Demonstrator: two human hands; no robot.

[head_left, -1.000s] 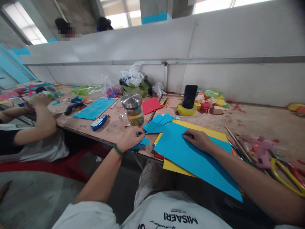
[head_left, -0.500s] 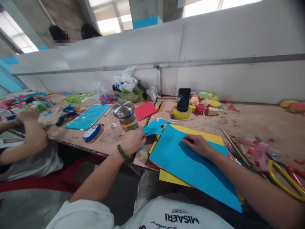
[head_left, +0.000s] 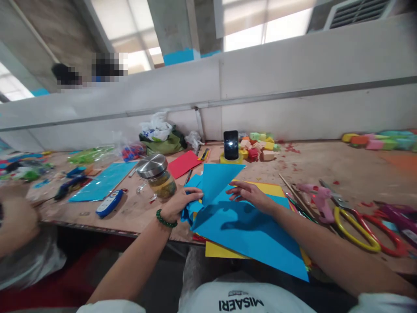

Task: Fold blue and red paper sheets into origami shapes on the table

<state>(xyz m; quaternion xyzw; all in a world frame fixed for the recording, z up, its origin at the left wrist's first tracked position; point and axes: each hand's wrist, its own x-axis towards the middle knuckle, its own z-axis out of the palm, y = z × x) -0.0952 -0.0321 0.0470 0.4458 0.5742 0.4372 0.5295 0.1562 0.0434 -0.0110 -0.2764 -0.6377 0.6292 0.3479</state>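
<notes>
My left hand (head_left: 186, 202), with a green beaded bracelet, pinches a blue piece of paper (head_left: 217, 181) that stands up with a pointed corner to the right. More small blue paper pieces (head_left: 193, 182) lie bunched around those fingers. Over a large blue sheet (head_left: 250, 234) hovers my right hand (head_left: 249, 193), fingers spread and holding nothing, its shadow falling on the sheet. Yellow sheets (head_left: 224, 250) stick out from under the blue one at the front and back. The stack overhangs the table's front edge.
A glass mug with a steel lid (head_left: 156, 174) stands left of my left hand, near a blue-and-white remote (head_left: 110, 203). A phone (head_left: 231, 145) leans upright behind the stack. Pink glue gun (head_left: 317, 200) and yellow-handled scissors (head_left: 355, 232) lie right. Another person's arm (head_left: 19, 226) is at far left.
My left hand has moved right to the sheet's left edge, and a blue paper piece now stands up from it. My right hand has opened its fingers and lifted. The view has shifted right.
</notes>
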